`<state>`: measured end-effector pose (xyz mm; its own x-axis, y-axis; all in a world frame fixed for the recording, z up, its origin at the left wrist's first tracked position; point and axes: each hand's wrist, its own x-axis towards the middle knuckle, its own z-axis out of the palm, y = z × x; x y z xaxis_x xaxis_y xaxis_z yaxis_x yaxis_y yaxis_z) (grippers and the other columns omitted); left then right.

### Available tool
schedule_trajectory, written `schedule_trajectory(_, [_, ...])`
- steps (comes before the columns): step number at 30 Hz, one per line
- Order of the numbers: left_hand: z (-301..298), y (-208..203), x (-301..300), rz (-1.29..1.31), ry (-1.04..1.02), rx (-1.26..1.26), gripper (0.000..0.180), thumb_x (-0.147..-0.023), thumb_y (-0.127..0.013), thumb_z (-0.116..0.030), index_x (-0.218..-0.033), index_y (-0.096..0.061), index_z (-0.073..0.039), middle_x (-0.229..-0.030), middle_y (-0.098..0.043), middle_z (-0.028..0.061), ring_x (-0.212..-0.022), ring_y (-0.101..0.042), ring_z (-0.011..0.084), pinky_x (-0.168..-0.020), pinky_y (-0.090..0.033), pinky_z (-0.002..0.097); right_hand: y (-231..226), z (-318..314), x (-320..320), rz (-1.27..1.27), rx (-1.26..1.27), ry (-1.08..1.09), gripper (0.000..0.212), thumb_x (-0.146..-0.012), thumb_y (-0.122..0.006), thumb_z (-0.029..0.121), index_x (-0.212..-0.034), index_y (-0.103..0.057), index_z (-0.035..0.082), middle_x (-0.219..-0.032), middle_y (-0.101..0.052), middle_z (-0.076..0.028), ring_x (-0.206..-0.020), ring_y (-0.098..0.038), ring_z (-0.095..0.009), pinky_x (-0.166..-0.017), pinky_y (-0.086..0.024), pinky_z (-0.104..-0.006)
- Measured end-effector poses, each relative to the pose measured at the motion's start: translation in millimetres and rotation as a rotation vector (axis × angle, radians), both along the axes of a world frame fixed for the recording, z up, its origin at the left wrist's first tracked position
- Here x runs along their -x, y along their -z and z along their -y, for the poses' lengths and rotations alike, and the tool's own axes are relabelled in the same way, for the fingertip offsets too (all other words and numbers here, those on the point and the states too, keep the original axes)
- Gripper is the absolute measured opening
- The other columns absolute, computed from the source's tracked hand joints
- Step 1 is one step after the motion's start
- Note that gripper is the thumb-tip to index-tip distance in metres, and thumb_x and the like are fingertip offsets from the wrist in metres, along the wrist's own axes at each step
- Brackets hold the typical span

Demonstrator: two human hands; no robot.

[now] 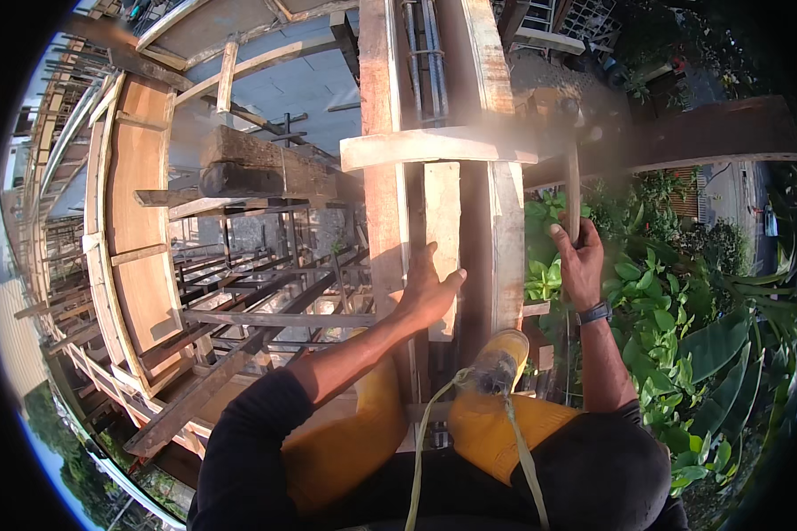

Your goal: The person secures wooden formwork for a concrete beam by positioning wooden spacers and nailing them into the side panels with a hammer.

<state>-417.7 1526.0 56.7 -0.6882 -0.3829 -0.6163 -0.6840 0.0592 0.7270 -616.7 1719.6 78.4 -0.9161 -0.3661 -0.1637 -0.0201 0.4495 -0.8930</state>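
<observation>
A narrow, pale wooden board (pixel 443 199) lies lengthwise in the channel between two timber form sides. My left hand (pixel 429 292) lies across its lower part, thumb by the right edge and index finger along the left; the other fingers are mostly hidden. To the right, my right hand (pixel 580 265), with a dark wristband, is closed around the wooden handle of a hammer (pixel 573 181). The hammer stands upright, its head at the top blurred. Just beyond the board, a wooden crosspiece (pixel 438 148) spans both form sides.
My yellow boots (pixel 496 363) straddle the form, a pale cord hanging between them. Steel bars (pixel 425 53) run inside the channel farther off. Left and below stand timber framing and plywood form panels (pixel 142 221). Leafy plants (pixel 655 327) grow below on the right, under a dark beam (pixel 717 133).
</observation>
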Motion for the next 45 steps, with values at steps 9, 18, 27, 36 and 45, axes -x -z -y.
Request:
schedule_trajectory(9, [19, -175, 7, -0.450, 1.339, 0.301, 0.025, -0.085, -0.068, -0.009, -0.110, -0.068, -0.009, -0.149, -0.049, 0.0140, -0.140, -0.045, 0.0287, -0.120, -0.031, 0.0483, 18, -15, -32, 0.106, -0.144, -0.049, 0.044, -0.089, -0.078, 0.026, -0.115, -0.063, -0.005, -0.090, -0.069, -0.010, -0.078, -0.061, -0.013, -0.070, -0.051, -0.0299])
schedule_trajectory(18, [-50, -134, -11, -0.684, 1.418, 0.772, 0.027, -0.083, -0.061, -0.024, -0.099, -0.078, -0.010, -0.141, -0.055, 0.0160, -0.129, -0.053, 0.0375, -0.117, -0.032, 0.0622, 12, -22, -43, -0.037, -0.204, -0.123, 0.051, -0.086, -0.079, 0.032, -0.118, -0.063, -0.005, -0.094, -0.068, -0.018, -0.082, -0.066, -0.029, -0.075, -0.054, -0.0391])
schedule_trajectory(27, [-60, -122, -24, -0.828, 1.463, 0.641, 0.016, -0.079, -0.062, -0.023, -0.079, -0.076, -0.015, -0.127, -0.061, 0.0136, -0.125, -0.055, 0.0268, -0.122, -0.029, 0.0569, -7, -21, -51, 0.168, -0.205, -0.153, 0.049, -0.090, -0.072, 0.040, -0.107, -0.063, -0.006, -0.070, -0.057, -0.006, -0.065, -0.052, -0.014, -0.058, -0.044, -0.0330])
schedule_trajectory(36, [-61, -134, -28, -0.652, 1.429, 1.001, 0.018, -0.079, -0.062, -0.023, -0.082, -0.074, -0.010, -0.121, -0.063, 0.0154, -0.120, -0.057, 0.0306, -0.119, -0.032, 0.0602, -4, -19, -53, 0.187, -0.127, -0.136, 0.041, -0.095, -0.068, 0.038, -0.098, -0.061, -0.003, -0.065, -0.058, -0.005, -0.057, -0.053, -0.013, -0.052, -0.043, -0.0317])
schedule_trajectory(45, [-48, -133, -41, -0.732, 1.466, 0.770, 0.016, -0.076, -0.063, -0.014, -0.082, -0.076, -0.007, -0.092, -0.063, 0.0086, -0.102, -0.061, 0.0295, -0.122, -0.028, 0.0596, -1, -20, -53, 0.126, -0.161, -0.181, 0.039, -0.094, -0.069, 0.034, -0.099, -0.063, -0.004, -0.066, -0.059, -0.007, -0.058, -0.053, -0.016, -0.055, -0.044, -0.0344])
